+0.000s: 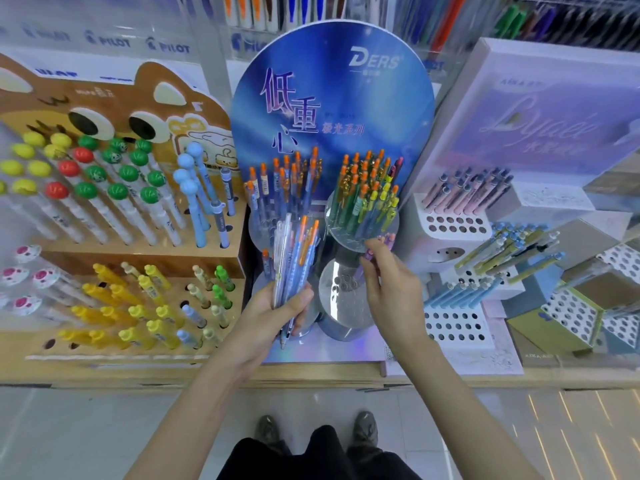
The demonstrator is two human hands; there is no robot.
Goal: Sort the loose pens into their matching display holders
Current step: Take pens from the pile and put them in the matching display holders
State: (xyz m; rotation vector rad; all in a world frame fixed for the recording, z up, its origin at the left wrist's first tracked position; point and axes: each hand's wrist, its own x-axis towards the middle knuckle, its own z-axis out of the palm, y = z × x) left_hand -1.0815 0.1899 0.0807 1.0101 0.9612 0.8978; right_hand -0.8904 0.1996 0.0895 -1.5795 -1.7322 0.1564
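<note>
Pens, loose: a fanned bundle of slim blue and clear plastic pens with orange clickers [294, 251] stands in my left hand [277, 310]. My fingers and thumb are wrapped round the lower barrels, in front of the blue oval cardboard display board [332, 98].
Pen in play: one slim purple pen [366, 256] is pinched between the thumb and fingertips of my right hand [391, 289]. Its tip points down over the low round clear acrylic holder [341, 289].
Step in hand: by my reading, seating the purple pen in that front-right holder.
Doing it well: I would line the tip over one open hole before lowering. The barrel should be near upright, and I should let go only once the pen stands by itself.
Matching: the upper-left tier of blue pens with orange clickers [273, 188] looks the likely home for the bundle.
Risk: my right fingertips are just beside the crowded upper-right clear disc of green and yellow pens [349, 242], and a brush could tip them. The fanned bundle could also shed a pen.
</note>
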